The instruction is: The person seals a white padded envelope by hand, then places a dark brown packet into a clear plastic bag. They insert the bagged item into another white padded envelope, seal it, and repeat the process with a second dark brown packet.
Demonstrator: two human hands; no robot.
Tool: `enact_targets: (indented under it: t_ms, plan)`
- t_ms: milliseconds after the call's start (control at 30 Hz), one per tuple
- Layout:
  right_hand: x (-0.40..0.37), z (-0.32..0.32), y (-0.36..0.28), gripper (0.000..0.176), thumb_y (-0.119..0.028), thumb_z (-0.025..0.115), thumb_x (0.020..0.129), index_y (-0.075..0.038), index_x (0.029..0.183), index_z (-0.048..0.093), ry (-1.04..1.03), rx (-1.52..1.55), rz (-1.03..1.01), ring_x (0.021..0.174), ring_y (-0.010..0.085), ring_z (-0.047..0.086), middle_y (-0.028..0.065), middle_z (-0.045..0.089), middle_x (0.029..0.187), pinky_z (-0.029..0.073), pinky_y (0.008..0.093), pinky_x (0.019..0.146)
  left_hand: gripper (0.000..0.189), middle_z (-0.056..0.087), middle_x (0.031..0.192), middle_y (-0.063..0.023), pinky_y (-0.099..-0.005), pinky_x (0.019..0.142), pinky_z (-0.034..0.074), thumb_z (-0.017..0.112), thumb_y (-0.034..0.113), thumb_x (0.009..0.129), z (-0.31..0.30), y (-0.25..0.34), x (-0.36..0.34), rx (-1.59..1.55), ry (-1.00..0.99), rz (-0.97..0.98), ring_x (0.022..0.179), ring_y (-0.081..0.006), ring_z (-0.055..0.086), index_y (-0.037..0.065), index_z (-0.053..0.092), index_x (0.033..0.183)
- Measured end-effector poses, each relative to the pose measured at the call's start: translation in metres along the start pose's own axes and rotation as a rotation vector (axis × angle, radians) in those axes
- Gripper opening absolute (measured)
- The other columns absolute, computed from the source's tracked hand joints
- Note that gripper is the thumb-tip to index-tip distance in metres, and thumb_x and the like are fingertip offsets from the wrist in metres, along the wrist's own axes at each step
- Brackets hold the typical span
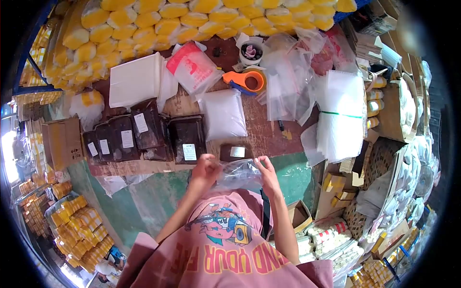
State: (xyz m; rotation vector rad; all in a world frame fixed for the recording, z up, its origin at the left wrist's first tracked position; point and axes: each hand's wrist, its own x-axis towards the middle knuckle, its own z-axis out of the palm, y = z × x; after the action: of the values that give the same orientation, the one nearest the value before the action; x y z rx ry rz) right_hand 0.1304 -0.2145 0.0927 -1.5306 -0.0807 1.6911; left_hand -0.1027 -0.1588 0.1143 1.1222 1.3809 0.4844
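A clear plastic bag [238, 174] is stretched between my two hands at the table's front edge. My left hand [206, 169] pinches its left side with curled fingers, and my right hand [265, 170] grips the upper right corner. Just beyond the bag lies a small dark brown packet [235, 152] with a white label. To the left of it is a larger dark labelled packet [186, 137], with more dark packets [126, 138] in a row farther left. A plump white bag [224, 113] rests behind the small packet.
An orange tape dispenser [246, 82] stands at mid-table near a potted succulent [250, 51]. Clear bags [285, 81] and a banded stack of white sheets [341, 115] lie to the right. Yellow-and-white packs [206, 19] are piled at the back. An opened carton [298, 216] is by my right arm.
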Motion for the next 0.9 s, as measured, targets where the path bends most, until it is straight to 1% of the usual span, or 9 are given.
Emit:
enact_targets:
  t_ms: [100, 200, 400, 567, 667, 733, 800, 867, 900]
  plan:
    - [0.002, 0.001, 0.002, 0.009, -0.023, 0.059, 0.098, -0.016, 0.096, 0.055, 0.000, 0.001, 0.029, 0.069, 0.0034, 0.053, -0.0059, 0.057, 0.085, 0.043, 0.0209, 0.054, 0.023, 0.068, 0.088, -0.0157, -0.0343, 0.065, 0.052, 0.066, 0.014, 0.089, -0.001, -0.001, 0.005, 0.312, 0.049, 0.170, 0.074, -0.0247, 0.069, -0.001, 0.063, 0.107]
    - [-0.001, 0.003, 0.001, 0.009, -0.023, 0.060, 0.098, -0.016, 0.095, 0.055, -0.005, 0.054, 0.054, 0.070, 0.0036, 0.053, -0.0060, 0.058, 0.084, 0.042, 0.0210, 0.053, 0.019, 0.066, 0.087, -0.0052, -0.0296, 0.066, 0.051, 0.065, 0.017, 0.093, 0.003, -0.011, 0.007, 0.523, 0.048, 0.223, 0.077, -0.0103, 0.063, 0.000, 0.065, 0.101]
    - [0.010, 0.005, 0.012, 0.009, -0.021, 0.062, 0.097, -0.015, 0.092, 0.057, -0.005, 0.114, 0.049, 0.069, 0.0023, 0.049, -0.0073, 0.056, 0.080, 0.039, 0.0209, 0.057, 0.018, 0.058, 0.084, -0.0004, -0.0251, 0.066, 0.046, 0.058, 0.022, 0.096, 0.001, -0.058, 0.021, -0.162, -0.113, -0.198, 0.075, -0.0088, 0.054, 0.005, 0.063, 0.097]
    - [0.018, -0.010, 0.001, 0.009, -0.022, 0.061, 0.097, -0.015, 0.092, 0.058, -0.044, 0.164, 0.119, 0.078, 0.0049, 0.050, -0.0060, 0.057, 0.086, 0.040, 0.0213, 0.066, 0.019, 0.055, 0.086, 0.0017, -0.0221, 0.060, 0.039, 0.062, 0.023, 0.095, 0.028, -0.078, 0.032, -0.374, -0.140, -0.297, 0.073, -0.0068, 0.048, 0.006, 0.058, 0.104]
    - [0.041, -0.031, 0.021, 0.010, -0.023, 0.063, 0.096, -0.014, 0.093, 0.060, -0.094, -0.097, -0.032, 0.082, 0.0047, 0.047, -0.0066, 0.056, 0.089, 0.038, 0.0210, 0.069, 0.030, 0.056, 0.093, -0.0011, -0.0242, 0.066, 0.043, 0.063, 0.025, 0.095, 0.043, -0.118, 0.036, -0.271, -0.022, -0.069, 0.083, -0.0092, 0.052, 0.005, 0.056, 0.116]
    - [0.043, -0.032, 0.013, 0.012, -0.025, 0.064, 0.095, -0.013, 0.094, 0.060, -0.189, -0.104, 0.006, 0.082, 0.0046, 0.042, -0.0077, 0.052, 0.086, 0.035, 0.0216, 0.072, 0.060, 0.053, 0.121, -0.0121, -0.0290, 0.088, 0.046, 0.067, 0.032, 0.093, 0.047, -0.091, 0.034, -0.680, -0.006, -0.412, 0.107, -0.0160, 0.052, 0.003, 0.043, 0.139]
    - [0.051, -0.029, 0.006, 0.014, -0.026, 0.064, 0.096, -0.013, 0.093, 0.059, -0.241, -0.179, -0.007, 0.083, 0.0038, 0.044, -0.0080, 0.051, 0.086, 0.036, 0.0208, 0.074, 0.064, 0.045, 0.134, -0.0131, -0.0308, 0.091, 0.047, 0.068, 0.033, 0.092, 0.050, -0.130, 0.048, -0.591, -0.039, -0.331, 0.114, -0.0188, 0.051, 0.006, 0.039, 0.142]
    - [0.058, -0.023, -0.009, 0.015, -0.028, 0.062, 0.096, -0.013, 0.094, 0.058, -0.331, -0.137, 0.030, 0.084, 0.0035, 0.045, -0.0083, 0.051, 0.087, 0.037, 0.0207, 0.075, 0.067, 0.041, 0.139, -0.0124, -0.0337, 0.093, 0.048, 0.068, 0.032, 0.092, 0.048, -0.060, 0.052, -0.935, -0.175, -0.347, 0.118, -0.0198, 0.051, 0.010, 0.033, 0.146]
    - [0.066, -0.022, -0.008, 0.016, -0.029, 0.062, 0.097, -0.013, 0.095, 0.058, -0.359, -0.118, 0.049, 0.083, 0.0036, 0.045, -0.0085, 0.051, 0.087, 0.038, 0.0211, 0.076, 0.069, 0.042, 0.137, -0.0109, -0.0367, 0.092, 0.049, 0.069, 0.028, 0.091, 0.047, -0.071, 0.062, -0.809, -0.109, -0.413, 0.116, -0.0203, 0.052, 0.012, 0.031, 0.146]
